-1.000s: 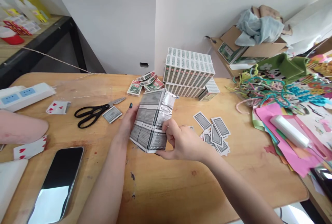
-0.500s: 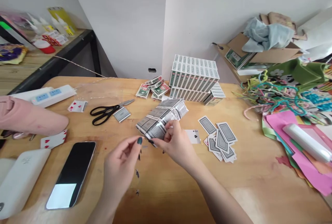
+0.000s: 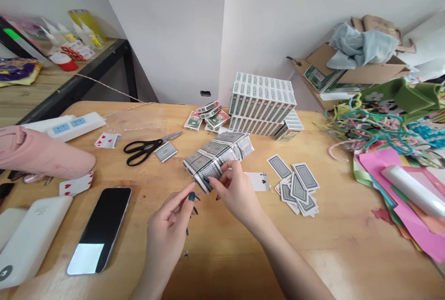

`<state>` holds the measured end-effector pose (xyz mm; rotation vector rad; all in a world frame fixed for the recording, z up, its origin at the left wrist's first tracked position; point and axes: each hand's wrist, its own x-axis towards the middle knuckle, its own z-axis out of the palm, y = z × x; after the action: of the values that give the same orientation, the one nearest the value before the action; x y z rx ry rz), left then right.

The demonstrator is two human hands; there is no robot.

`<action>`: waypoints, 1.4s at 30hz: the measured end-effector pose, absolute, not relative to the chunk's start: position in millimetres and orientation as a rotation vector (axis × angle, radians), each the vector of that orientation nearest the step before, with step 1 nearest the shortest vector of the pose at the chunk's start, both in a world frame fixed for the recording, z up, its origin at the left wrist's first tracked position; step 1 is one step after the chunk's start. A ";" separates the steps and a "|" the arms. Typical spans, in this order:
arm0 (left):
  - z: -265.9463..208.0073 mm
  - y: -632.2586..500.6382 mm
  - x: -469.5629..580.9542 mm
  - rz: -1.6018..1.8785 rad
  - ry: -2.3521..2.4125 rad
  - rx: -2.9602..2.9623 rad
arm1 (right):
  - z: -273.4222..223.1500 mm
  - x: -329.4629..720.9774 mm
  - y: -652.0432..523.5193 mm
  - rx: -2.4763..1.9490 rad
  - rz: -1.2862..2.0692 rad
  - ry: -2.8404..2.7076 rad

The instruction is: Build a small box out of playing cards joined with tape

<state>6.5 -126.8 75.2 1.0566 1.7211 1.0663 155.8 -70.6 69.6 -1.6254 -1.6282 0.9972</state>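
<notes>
A boxy piece built from grey-backed playing cards stands tilted above the middle of the table. My right hand pinches its near side between thumb and fingers. At its near left corner is my left hand, closed in a pinch, the index fingertip against the corner; whatever lies between those fingers is too small to make out. A face-up two of spades lies beside my right hand. Further right are loose cards, mostly face down. Black-handled scissors rest on the left next to a folded card.
Stacked card boxes stand at the back, with several opened boxes beside them. On the left lie a phone, a white power bank, a pink case and a power strip. Yarn and coloured paper fill the right.
My left hand has moved up and right, bringing its fingertips to the near corner of the card piece. My right hand keeps its pinch. The whole view has shifted slightly.
</notes>
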 end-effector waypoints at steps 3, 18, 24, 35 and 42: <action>74.8 -127.1 6.9 1.060 1.687 1.043 | 70.2 155.4 -71.0 -1.642 0.996 -1.630; 73.4 -127.3 9.3 1.098 1.605 0.986 | 67.9 155.2 -71.6 -1.619 0.921 -1.656; 73.0 -127.9 9.3 1.123 1.597 0.910 | 69.6 154.6 -71.5 -1.635 0.947 -1.644; 68.0 -127.2 6.6 1.146 1.558 0.798 | 72.2 155.1 -71.7 -1.650 0.985 -1.629; 70.5 -123.7 5.8 1.169 1.367 0.454 | 70.7 152.0 -72.6 -1.669 0.992 -1.568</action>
<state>5.8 -123.7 70.5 0.4538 1.3672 1.1688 152.0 -72.6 70.7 -1.6687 -1.5675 0.9917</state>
